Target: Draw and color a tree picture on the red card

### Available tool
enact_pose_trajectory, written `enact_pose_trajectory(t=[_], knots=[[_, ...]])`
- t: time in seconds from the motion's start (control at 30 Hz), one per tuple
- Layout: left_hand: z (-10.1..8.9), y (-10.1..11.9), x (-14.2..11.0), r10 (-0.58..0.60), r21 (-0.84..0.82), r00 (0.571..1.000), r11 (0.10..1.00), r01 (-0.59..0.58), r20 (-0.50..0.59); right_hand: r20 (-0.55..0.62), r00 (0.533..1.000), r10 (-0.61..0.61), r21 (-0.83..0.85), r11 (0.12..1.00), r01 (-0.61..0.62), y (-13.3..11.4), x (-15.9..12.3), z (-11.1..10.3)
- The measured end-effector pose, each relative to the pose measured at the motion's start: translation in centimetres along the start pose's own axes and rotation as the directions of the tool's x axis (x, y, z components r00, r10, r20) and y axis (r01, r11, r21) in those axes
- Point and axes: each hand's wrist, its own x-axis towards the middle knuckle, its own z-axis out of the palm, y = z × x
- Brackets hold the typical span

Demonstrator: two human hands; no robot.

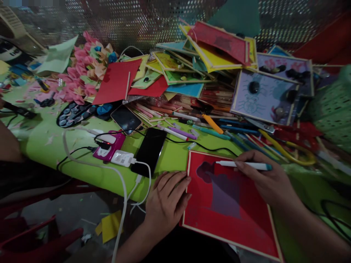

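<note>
A red board [197, 215] with a thin wooden frame lies before me at the near edge of the table, tilted a little. It bears a dark, purplish painted shape [225, 193]. My right hand [263, 179] pinches a white marker pen [246, 165] with a teal end, its tip at the upper part of the dark shape. Whether the tip touches the surface I cannot tell. My left hand [168, 199] lies with fingers stretched out against the board's left edge, fingertips on the frame. Just beyond the board's top left corner is a small teal pen cap [192, 146].
A black phone [150, 151] and a magenta power strip [109, 148] with cables lie left of the board. Behind are loose pens, scissors with yellow handles [290, 149], stacked framed pictures [263, 96] and pink paper flowers [85, 69]. Another person's arm [9, 142] shows at far left.
</note>
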Motion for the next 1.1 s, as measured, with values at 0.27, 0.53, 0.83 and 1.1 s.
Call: enact_pose_trajectory(t=[0.27,0.53,0.83,1.1], knots=[[-0.05,0.07,0.04,-0.013,-0.022,1.000,1.000,0.014,0.012,0.067,0.998,0.018,-0.021,1.000,-0.016,-0.36,-0.30,-0.24],[-0.06,0.13,-0.02,-0.021,-0.025,1.000,0.999,0.022,0.022,0.146,0.988,0.040,-0.027,0.999,-0.036,-0.84,-0.62,-0.47],[0.04,0.11,-0.06,-0.020,-0.027,1.000,0.999,0.021,0.015,0.141,0.989,0.032,-0.045,0.999,-0.026,-0.74,-0.66,-0.48],[0.00,0.09,-0.01,-0.021,-0.022,1.000,1.000,0.021,0.012,0.065,0.998,0.025,-0.005,1.000,-0.025,-0.34,-0.58,-0.29]])
